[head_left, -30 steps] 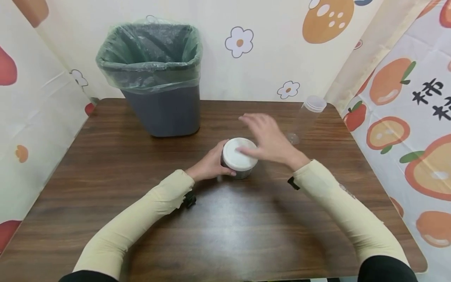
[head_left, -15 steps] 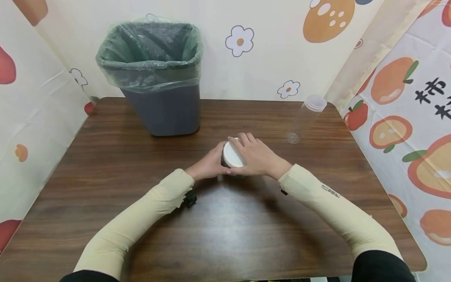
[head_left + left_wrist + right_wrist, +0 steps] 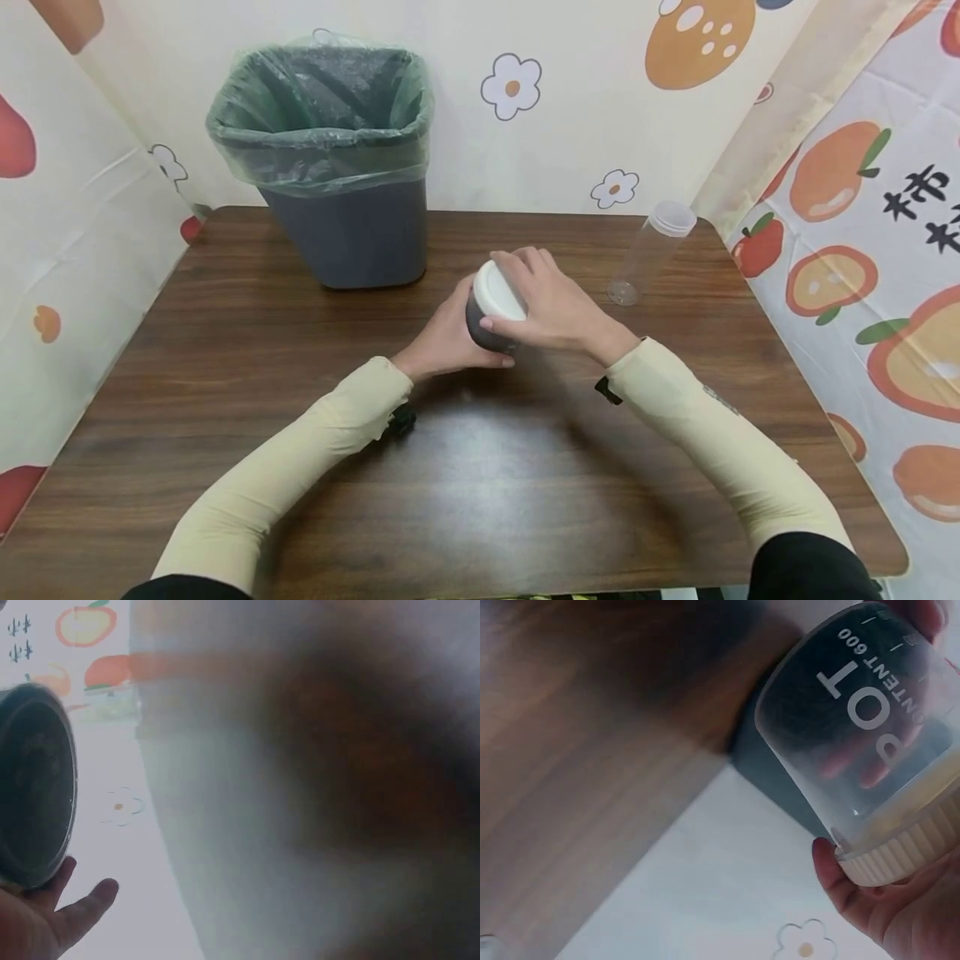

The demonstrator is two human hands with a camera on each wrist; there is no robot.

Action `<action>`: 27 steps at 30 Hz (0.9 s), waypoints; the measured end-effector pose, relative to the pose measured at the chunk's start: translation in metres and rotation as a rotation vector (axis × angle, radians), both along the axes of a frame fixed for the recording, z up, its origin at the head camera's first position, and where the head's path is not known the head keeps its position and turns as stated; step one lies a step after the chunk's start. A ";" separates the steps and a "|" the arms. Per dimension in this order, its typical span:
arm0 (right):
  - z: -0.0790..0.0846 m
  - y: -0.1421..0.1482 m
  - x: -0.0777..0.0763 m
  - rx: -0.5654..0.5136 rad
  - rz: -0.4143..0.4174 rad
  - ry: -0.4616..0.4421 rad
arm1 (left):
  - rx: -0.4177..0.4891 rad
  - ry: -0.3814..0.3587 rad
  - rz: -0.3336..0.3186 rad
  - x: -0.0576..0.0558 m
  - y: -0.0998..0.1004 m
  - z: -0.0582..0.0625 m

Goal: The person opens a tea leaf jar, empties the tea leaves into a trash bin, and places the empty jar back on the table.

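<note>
A clear jar (image 3: 480, 327) with printed lettering and a white lid (image 3: 497, 293) is tilted, raised over the table between both hands. My left hand (image 3: 450, 337) grips the jar's body from the left. My right hand (image 3: 558, 304) wraps the lid from the right, thumb at the near edge and fingers over the far side. In the right wrist view the lid (image 3: 911, 855) shows its ribbed rim, with fingers curled at it, and left fingertips show through the jar wall (image 3: 840, 712). The left wrist view shows the round jar base (image 3: 34, 787).
A dark bin (image 3: 348, 237) lined with a green bag stands at the back left of the wooden table (image 3: 480, 500). At the back right stands a clear tall bottle (image 3: 641, 258) with a white lid. Printed cloth walls (image 3: 570, 125) border the table.
My right hand came down from above the lid and took hold of it. Both hands then lifted the jar off the table and tilted it.
</note>
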State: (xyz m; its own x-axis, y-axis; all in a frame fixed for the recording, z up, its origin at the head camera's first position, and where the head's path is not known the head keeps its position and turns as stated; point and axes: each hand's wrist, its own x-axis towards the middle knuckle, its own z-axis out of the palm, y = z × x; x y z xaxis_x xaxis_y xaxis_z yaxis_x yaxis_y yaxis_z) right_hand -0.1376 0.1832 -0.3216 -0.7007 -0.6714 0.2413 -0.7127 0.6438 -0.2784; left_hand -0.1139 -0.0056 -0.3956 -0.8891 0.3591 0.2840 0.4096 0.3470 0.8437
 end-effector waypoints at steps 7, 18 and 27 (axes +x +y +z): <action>0.013 0.000 0.002 -0.071 0.036 0.041 | -0.038 0.104 0.050 0.003 -0.002 0.018; -0.004 0.004 -0.002 -0.185 0.109 0.010 | -0.107 0.108 0.042 0.002 -0.007 0.017; -0.016 0.003 -0.004 -0.259 0.163 0.077 | -0.101 0.101 -0.002 -0.001 -0.009 0.013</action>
State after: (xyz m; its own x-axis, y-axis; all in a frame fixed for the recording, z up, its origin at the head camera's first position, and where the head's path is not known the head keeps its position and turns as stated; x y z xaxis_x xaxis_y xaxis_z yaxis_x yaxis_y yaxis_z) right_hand -0.1411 0.1864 -0.3377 -0.5618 -0.6829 0.4670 -0.8262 0.4337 -0.3597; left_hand -0.1144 -0.0144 -0.3822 -0.8571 0.3922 0.3340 0.4913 0.4272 0.7590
